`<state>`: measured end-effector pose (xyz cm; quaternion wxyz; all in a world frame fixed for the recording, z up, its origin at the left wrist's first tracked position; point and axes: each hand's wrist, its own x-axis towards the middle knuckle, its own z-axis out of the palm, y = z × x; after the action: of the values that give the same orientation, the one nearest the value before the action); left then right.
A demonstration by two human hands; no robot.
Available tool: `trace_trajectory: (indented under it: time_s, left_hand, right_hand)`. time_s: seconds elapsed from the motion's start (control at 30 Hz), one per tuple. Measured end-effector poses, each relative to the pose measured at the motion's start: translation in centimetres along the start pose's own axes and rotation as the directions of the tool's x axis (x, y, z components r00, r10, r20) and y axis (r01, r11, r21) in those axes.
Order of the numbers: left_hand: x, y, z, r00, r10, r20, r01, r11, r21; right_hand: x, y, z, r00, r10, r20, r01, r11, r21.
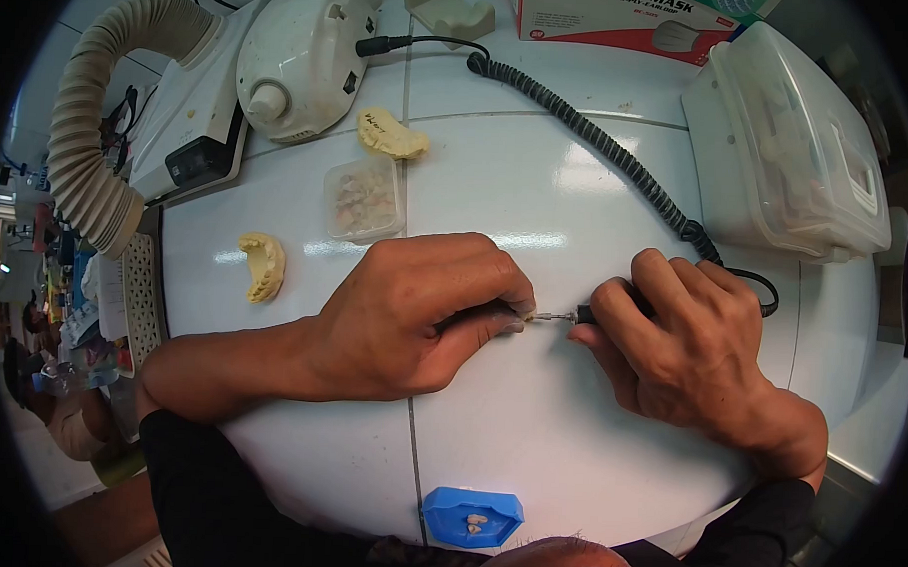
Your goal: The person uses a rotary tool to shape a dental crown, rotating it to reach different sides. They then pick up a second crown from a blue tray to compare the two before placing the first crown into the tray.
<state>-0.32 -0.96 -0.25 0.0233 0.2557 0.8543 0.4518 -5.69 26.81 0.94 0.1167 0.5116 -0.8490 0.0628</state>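
My left hand [413, 317] is closed around a small pale piece [526, 311] pinched at its fingertips; most of the piece is hidden. My right hand [677, 341] grips a black handpiece [598, 311] whose thin metal bur [553, 315] touches that piece. A coiled black cord [589, 133] runs from the handpiece up to a white motor unit [302, 63]. Both hands rest on the white tiled counter [529, 426].
Yellow dental casts [263, 265] [391, 134] and a small clear tray of pieces [364, 197] lie behind my left hand. A blue holder [472, 516] sits at the near edge. A clear lidded box [784, 145], mask box [623, 19] and suction hose [90, 121] border the counter.
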Motion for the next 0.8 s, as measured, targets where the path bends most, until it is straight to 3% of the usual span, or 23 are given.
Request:
trace_trajectory:
  time_s: [0.8]
  left_hand:
    - [-0.07,0.01,0.02,1.000,0.003,-0.008,-0.003,1.000,0.008]
  right_hand:
    - [0.02,-0.28,-0.18,1.000,0.015,-0.012,-0.015,1.000,-0.004]
